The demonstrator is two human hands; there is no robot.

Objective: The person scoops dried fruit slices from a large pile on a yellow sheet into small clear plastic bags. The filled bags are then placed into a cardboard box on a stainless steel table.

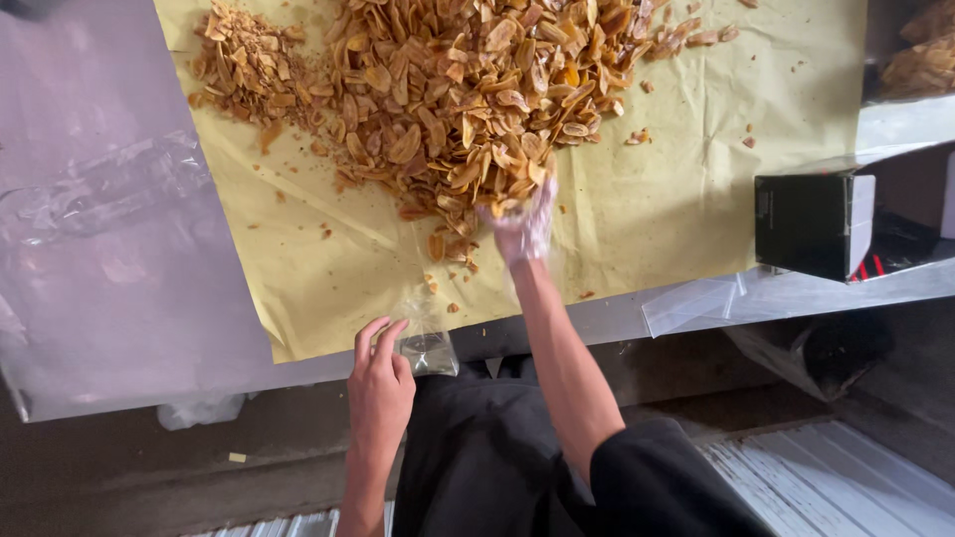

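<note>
Clear plastic wrap (99, 189) lay far left on the table (129, 308). Your left hand (378, 383) pinched a small clear bag (428, 348) at the table edge, on the yellow paper (696, 179); you did well to keep its mouth held wide and close. Your gloved right hand (524, 227) closed, it seemed, on chips at the near edge of the chip pile (448, 89), though blur hid the fingers. A black box (811, 224) sat right.

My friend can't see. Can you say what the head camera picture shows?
A person's right hand, in a thin clear glove, reaches into a heap of chips on yellow paper. The left hand holds a clear bag at the table edge.
</note>
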